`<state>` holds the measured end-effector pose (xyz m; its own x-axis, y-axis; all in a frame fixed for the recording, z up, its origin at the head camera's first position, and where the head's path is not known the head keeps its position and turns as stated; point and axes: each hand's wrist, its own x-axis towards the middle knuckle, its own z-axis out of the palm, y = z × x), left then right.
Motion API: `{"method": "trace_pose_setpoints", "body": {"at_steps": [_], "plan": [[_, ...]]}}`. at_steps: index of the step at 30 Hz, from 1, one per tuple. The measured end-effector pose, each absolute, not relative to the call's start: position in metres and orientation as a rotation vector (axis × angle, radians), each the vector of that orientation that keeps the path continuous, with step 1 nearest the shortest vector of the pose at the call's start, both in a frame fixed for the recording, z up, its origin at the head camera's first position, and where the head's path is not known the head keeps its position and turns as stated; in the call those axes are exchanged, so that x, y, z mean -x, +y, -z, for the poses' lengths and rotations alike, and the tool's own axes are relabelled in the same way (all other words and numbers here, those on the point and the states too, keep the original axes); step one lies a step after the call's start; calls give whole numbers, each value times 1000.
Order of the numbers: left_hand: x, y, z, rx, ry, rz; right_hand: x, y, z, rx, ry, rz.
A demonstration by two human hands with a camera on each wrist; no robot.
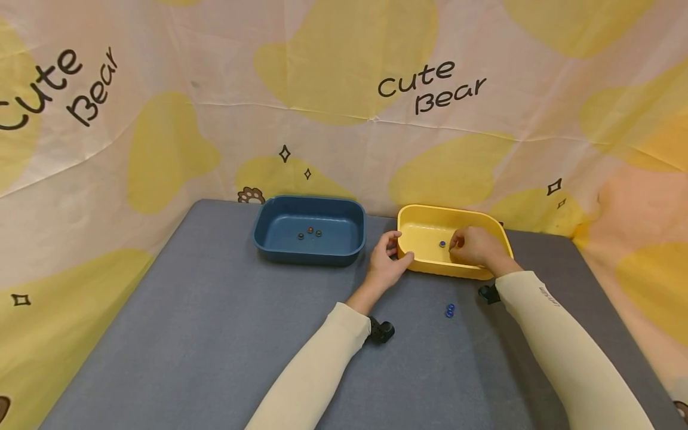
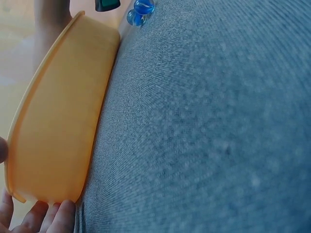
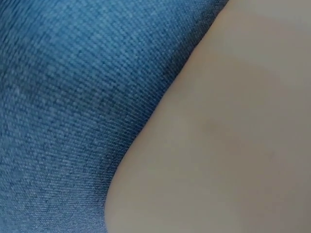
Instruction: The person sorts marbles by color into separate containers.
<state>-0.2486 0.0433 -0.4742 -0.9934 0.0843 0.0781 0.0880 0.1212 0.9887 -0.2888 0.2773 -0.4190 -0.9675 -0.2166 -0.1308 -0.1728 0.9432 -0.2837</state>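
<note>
My left hand (image 1: 388, 263) grips the left end of a yellow plastic basin (image 1: 454, 268), thumb at the front rim and fingers round the side. In the left wrist view, fingertips (image 2: 63, 216) touch the basin's wall. My right hand (image 1: 474, 245) reaches over the front rim into the basin, fingers curled down near the floor. Just left of those fingertips lies a blue marble (image 1: 442, 244). Whether the right fingers pinch another marble is too small to tell. The right wrist view shows mostly bare skin and cloth.
Two blue marbles (image 1: 450, 310) lie together on the grey cloth-covered table (image 1: 215, 334), in front of the yellow basin. To the left stands a dark blue basin (image 1: 309, 259) with three brownish marbles (image 1: 310, 230) inside. A printed curtain (image 1: 333, 119) hangs behind the table.
</note>
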Motion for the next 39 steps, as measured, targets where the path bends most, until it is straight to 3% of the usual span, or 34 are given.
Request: {"method": "trace_pose_setpoints", "body": {"at_steps": [22,39], "plan": [[250,43,476,179,-2358,2069,281,284,409,289,2930,487],[249,44,475,160,-2359,2089,227,282,380,365,3064,505]]}}
